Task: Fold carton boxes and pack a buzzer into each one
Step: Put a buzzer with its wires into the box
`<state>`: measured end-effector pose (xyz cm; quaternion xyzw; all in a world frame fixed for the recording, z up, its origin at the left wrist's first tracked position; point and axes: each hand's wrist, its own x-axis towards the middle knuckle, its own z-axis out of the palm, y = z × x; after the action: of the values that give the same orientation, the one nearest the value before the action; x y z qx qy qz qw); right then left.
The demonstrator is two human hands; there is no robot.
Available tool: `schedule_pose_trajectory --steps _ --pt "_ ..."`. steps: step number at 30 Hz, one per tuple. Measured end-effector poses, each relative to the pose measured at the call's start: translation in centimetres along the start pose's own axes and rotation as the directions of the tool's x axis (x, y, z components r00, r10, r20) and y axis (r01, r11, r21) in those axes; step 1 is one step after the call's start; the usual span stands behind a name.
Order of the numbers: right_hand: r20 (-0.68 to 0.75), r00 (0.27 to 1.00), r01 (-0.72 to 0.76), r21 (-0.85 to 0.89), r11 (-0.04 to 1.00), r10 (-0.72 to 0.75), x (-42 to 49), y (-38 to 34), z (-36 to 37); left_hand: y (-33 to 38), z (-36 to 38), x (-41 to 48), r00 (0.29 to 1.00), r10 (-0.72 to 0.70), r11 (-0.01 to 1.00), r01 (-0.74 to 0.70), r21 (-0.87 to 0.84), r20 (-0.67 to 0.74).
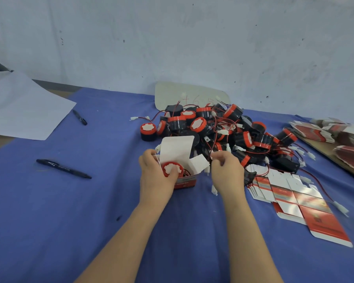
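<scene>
Red-capped buzzer point(172, 168) sat in our open carton box point(185, 181), left grip point(155, 176) clasping both. Lid flap point(176, 148) stood on the far side, and right grip point(226, 170) curled just beside it. Holding what, we couldn't tell.

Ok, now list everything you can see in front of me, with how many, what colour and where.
carton box: one, red outside and white inside, centre, lid open
buzzer: one, red and white top, inside the carton box
buzzer pile: many, black and red, behind the box
flat cartons: fanned stack, red and white, near right
carton stacks: several, red and white, far right
pens: two, black, left side
paper sheet: one, white, far left
card: one, pale, against the wall
cloth: one, blue, work surface
left hand: grips the carton box, thumb on the buzzer
right hand: fingers curled beside the box, hold unclear
</scene>
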<state>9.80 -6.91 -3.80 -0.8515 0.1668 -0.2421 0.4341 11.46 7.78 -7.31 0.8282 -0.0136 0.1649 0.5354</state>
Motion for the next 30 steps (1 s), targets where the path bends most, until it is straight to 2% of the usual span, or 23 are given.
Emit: schedule_pose_trajectory --steps 2,4,7,11,14,17,20,23,25,28,30 --pt "0.070 0.997 -0.036 0.083 0.996 0.030 -0.1 0.0 0.2 -0.1 0.2 -0.2 0.999 0.032 0.999 -0.032 -0.001 -0.027" --pt "0.115 0.993 -0.008 0.163 0.987 -0.011 -0.4 -0.5 0.6 -0.2 0.3 -0.3 0.996 0.080 0.997 -0.080 0.003 -0.046" --pt "0.189 0.975 0.098 0.101 0.990 -0.116 -0.9 -0.8 1.0 -0.4 0.1 -0.3 0.987 0.155 0.988 -0.155 0.012 -0.041" --pt "0.274 0.950 0.159 -0.022 0.987 -0.147 -0.9 -0.1 1.6 -0.5 -0.1 -0.3 0.974 0.224 0.974 -0.222 -0.055 0.042" --pt "0.258 0.953 0.165 -0.007 0.986 -0.157 -0.9 0.2 2.3 -0.7 0.0 0.0 0.979 0.201 0.968 -0.193 -0.162 0.032" --pt "0.270 0.953 0.124 0.068 0.990 -0.138 -1.1 0.5 2.9 -0.5 -0.1 0.1 0.985 0.169 0.978 -0.162 -0.132 0.039" --pt "0.272 0.952 0.107 0.132 0.985 -0.140 -0.8 0.7 2.9 -0.5 -0.1 0.2 0.994 0.105 0.978 -0.102 -0.182 0.008" --pt "0.357 0.914 0.116 0.224 0.968 -0.193 -0.6 0.9 2.6 -0.7 -0.3 0.6 0.993 0.049 0.958 -0.015 -0.287 0.109" --pt "0.375 0.898 0.132 0.271 0.953 -0.231 -0.6 1.0 2.4 -1.0 -0.6 0.9 0.979 0.075 0.964 -0.023 -0.265 0.189" --pt "0.403 0.867 0.223 0.211 0.952 -0.292 -0.6 0.7 1.7 -1.3 -0.7 1.1 0.979 0.117 0.971 -0.077 -0.228 0.166" --pt "0.524 0.807 0.215 0.167 0.962 -0.271 -0.5 0.9 0.9 -1.4 -0.6 1.1 0.982 0.113 0.975 -0.080 -0.206 0.151"
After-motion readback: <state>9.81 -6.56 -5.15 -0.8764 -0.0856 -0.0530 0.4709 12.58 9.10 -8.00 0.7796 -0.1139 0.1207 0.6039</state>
